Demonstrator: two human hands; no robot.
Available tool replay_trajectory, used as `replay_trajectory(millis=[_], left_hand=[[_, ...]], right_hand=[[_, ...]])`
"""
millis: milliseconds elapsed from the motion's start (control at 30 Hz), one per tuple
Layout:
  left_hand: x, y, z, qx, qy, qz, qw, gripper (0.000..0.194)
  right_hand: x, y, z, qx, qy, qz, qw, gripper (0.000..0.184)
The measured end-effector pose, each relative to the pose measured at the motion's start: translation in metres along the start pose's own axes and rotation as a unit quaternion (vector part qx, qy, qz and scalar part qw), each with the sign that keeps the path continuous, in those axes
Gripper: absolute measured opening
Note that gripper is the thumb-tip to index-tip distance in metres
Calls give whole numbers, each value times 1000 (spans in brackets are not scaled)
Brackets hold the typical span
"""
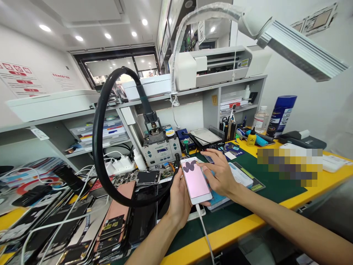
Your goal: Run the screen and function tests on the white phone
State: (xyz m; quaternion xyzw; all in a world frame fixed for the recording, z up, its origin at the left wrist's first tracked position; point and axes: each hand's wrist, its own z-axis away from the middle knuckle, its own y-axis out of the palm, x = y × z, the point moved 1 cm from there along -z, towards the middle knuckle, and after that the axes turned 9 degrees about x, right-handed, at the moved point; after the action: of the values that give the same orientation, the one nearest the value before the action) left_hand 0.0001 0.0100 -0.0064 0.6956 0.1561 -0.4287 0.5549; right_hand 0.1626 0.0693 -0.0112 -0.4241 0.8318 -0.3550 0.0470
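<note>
At ten o'clock from the white phone (196,184), the thick black hose (98,147) loops near your left hand (180,200), which grips this phone. Your right hand (222,175) is open, one finger at the screen. Below lies the green mat (271,195); the grey shelf (198,91) stands at twelve o'clock.

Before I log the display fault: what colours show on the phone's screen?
Screen: pale pink, dark wavy band near top; head view.

Smooth, glossy phone screen (196,182) (lamp head (302,49) in ridged metal).
</note>
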Motion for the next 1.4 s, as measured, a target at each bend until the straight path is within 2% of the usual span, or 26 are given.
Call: replay_trajectory(millis=[433, 767, 1400], left_hand=[[0, 0, -2, -4, -3, 3, 1000, 64], [0, -1, 0, -1, -7, 6, 1000, 62], [-1, 0, -2, -21, -5, 7, 1000, 62]], right_hand=[[5, -1, 1, -14, -61, -17, 998, 27], [6, -1, 3, -15, -77, -25, 997, 27], [11, -2, 2, 25, -118, -36, 992, 29]])
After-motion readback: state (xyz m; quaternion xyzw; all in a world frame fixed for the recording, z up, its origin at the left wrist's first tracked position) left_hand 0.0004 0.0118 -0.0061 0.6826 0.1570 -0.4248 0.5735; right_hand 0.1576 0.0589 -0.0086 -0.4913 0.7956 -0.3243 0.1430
